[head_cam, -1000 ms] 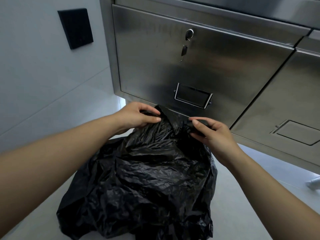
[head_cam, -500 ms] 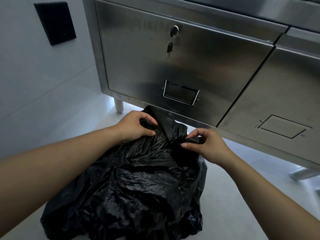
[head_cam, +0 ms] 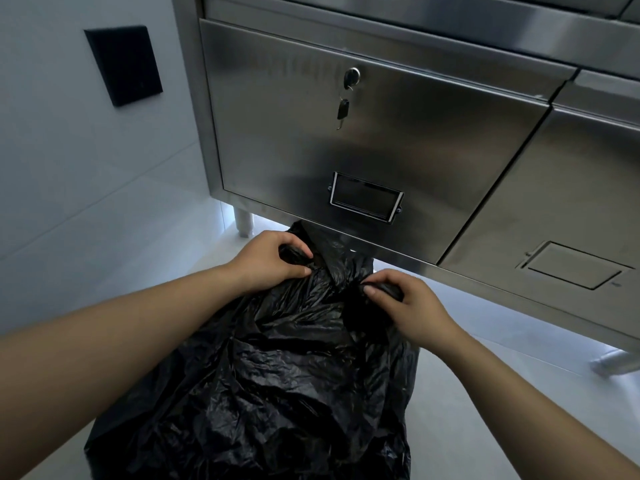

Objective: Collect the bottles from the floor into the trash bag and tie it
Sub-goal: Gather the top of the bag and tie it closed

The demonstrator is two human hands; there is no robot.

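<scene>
Now, apparently, the tying stage: the bag [head_cam: 277, 393] sits bulging on the floor [head_cam: 467, 427] beneath both hands (no bottles in sight). Left hand [head_cam: 265, 261] and right hand [head_cam: 414, 308] each pinch a bunch of its mouth, close together; next, likely, crossing and knotting them. Beyond, a steel cabinet [head_cam: 381, 133].

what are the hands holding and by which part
Both the left hand and the right hand pinch the black trash bag at its gathered top edge.
</scene>
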